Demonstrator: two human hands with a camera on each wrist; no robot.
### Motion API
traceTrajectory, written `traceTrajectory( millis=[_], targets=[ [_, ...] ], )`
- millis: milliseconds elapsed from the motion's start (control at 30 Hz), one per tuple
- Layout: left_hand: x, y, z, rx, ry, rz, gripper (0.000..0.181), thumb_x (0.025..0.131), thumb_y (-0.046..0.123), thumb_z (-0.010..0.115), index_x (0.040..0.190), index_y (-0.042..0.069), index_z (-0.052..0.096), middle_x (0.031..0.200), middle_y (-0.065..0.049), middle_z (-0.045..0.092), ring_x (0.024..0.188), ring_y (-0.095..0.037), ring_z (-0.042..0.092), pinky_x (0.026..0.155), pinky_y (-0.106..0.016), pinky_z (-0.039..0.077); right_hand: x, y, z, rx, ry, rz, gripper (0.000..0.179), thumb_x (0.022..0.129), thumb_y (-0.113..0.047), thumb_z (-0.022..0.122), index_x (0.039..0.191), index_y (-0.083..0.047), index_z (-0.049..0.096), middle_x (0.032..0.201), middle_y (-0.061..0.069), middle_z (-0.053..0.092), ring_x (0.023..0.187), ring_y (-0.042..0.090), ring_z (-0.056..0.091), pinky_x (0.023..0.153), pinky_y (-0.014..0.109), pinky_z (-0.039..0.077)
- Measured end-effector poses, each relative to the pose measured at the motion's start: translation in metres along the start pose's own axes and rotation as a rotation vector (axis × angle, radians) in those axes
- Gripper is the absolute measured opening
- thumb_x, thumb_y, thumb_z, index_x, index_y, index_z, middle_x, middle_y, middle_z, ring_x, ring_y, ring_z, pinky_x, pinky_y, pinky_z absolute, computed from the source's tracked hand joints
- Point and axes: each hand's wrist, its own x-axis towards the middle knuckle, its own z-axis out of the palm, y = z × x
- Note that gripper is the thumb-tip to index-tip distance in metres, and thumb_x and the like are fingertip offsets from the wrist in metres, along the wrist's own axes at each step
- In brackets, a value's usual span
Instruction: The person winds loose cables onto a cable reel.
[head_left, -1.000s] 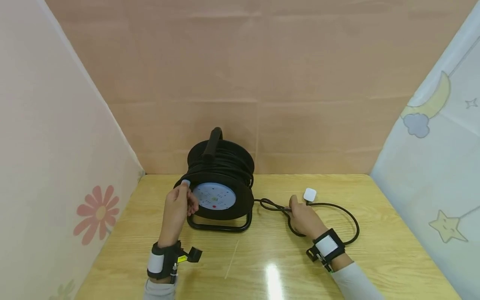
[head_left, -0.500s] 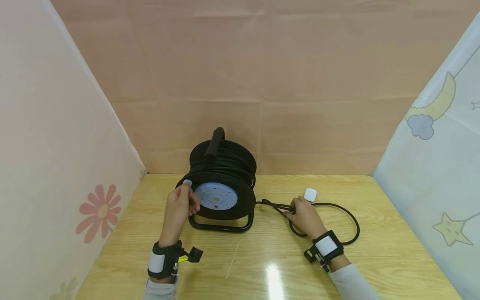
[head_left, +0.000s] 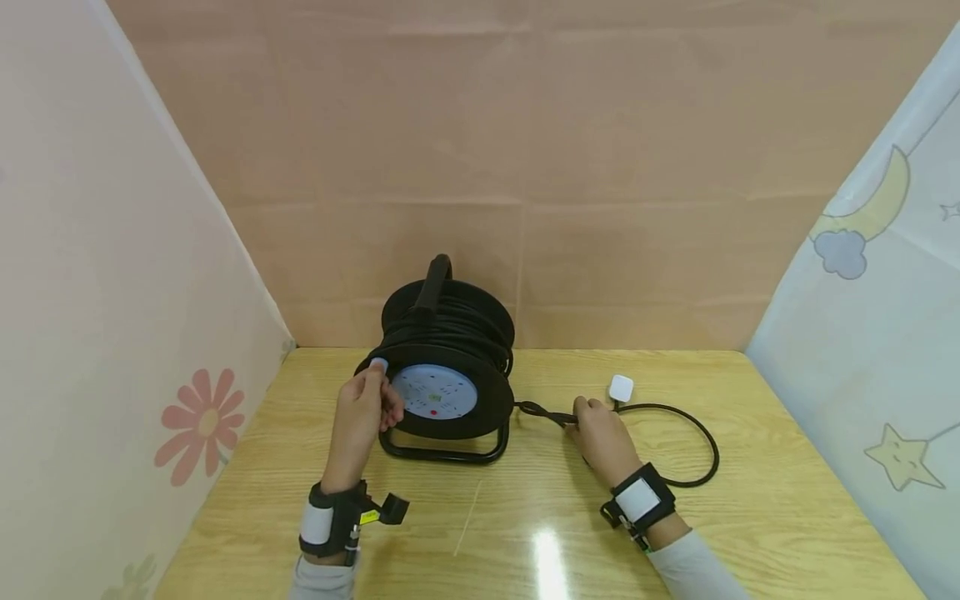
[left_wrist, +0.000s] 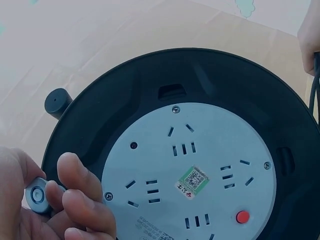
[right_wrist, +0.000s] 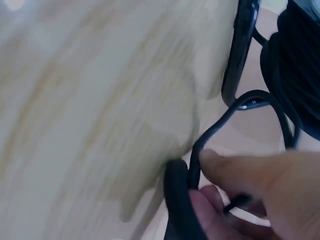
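Note:
A black cable reel stands on the table, with black cable wound between its two discs. Its front carries a grey round socket panel with a red button. My left hand grips the small grey crank knob at the reel's upper left rim, thumb and fingers curled round it. To the right of the reel, my right hand pinches the loose end of the cord, which runs doubled from the reel. Past that hand the cord loops round on the table to a white plug.
The reel's black carry handle rises behind it, and its tubular stand rests on the wooden table. A tan sheet covers the back wall. Patterned panels close off both sides.
The right hand has shifted a little along the cord toward the reel, and the doubled cord beside the reel lies closer together. The left hand stays on the knob.

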Motion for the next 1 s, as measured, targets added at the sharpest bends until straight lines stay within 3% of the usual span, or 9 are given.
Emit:
traceTrajectory(
  millis=[167,267,367,433,533,767,1000],
  targets=[
    [0.000,0.001,0.000,0.016,0.004,0.004,0.056,0.105,0.043,0.036,0.075,-0.002,0.052,0.059,-0.014,0.056,0.046,-0.018,0.046,0.041,-0.025,0.040,-0.002,0.002,-0.012,0.150,-0.145,0.016,0.024,0.075,0.000,0.077,0.090,-0.001,0.059,0.078,0.009,0.059,0.068,0.019,0.056,0.054,0.033,0.050],
    [0.000,0.001,-0.001,0.020,0.006,0.011,0.056,0.105,0.042,0.036,0.074,-0.002,0.052,0.058,-0.015,0.056,0.046,-0.018,0.046,0.041,-0.025,0.040,-0.002,0.004,-0.014,0.153,-0.180,-0.006,0.020,0.077,0.008,0.070,0.094,0.001,0.063,0.083,0.012,0.065,0.076,0.023,0.060,0.061,0.036,0.053],
    [-0.001,0.001,0.000,0.020,0.000,0.005,0.055,0.105,0.041,0.036,0.075,-0.002,0.051,0.059,-0.015,0.056,0.046,-0.019,0.046,0.042,-0.026,0.040,-0.006,0.009,-0.010,0.081,-0.117,-0.053,0.024,0.075,0.011,0.067,0.095,-0.001,0.068,0.086,0.012,0.066,0.077,0.024,0.061,0.061,0.036,0.054],
    [-0.001,0.001,-0.001,0.021,-0.001,0.001,0.053,0.105,0.040,0.036,0.076,-0.001,0.051,0.059,-0.015,0.056,0.046,-0.018,0.046,0.042,-0.025,0.040,-0.007,0.013,-0.008,0.006,-0.035,-0.100,0.026,0.073,0.009,0.070,0.095,-0.003,0.070,0.090,0.012,0.065,0.076,0.025,0.058,0.061,0.035,0.051],
    [-0.002,-0.001,-0.002,0.019,0.004,0.000,0.051,0.105,0.039,0.035,0.077,-0.001,0.050,0.059,-0.014,0.056,0.046,-0.018,0.046,0.042,-0.025,0.039,-0.009,0.019,-0.008,-0.076,0.022,-0.119,0.031,0.068,0.004,0.074,0.097,-0.009,0.072,0.096,0.015,0.062,0.079,0.030,0.056,0.059,0.038,0.050],
    [-0.002,-0.003,-0.002,0.015,0.010,-0.010,0.051,0.105,0.038,0.035,0.076,-0.001,0.050,0.058,-0.013,0.055,0.046,-0.017,0.046,0.042,-0.026,0.039,-0.008,0.024,-0.011,-0.106,-0.011,-0.140,0.039,0.065,0.000,0.079,0.102,-0.009,0.067,0.085,0.013,0.064,0.072,0.032,0.055,0.058,0.040,0.050],
    [-0.002,-0.003,-0.002,0.025,0.006,-0.012,0.054,0.105,0.042,0.035,0.077,-0.002,0.050,0.059,-0.015,0.056,0.047,-0.018,0.046,0.043,-0.028,0.041,-0.011,0.028,-0.008,-0.070,0.010,-0.115,0.040,0.067,-0.005,0.084,0.099,-0.005,0.061,0.088,0.009,0.061,0.076,0.028,0.055,0.062,0.039,0.052]
  ],
)
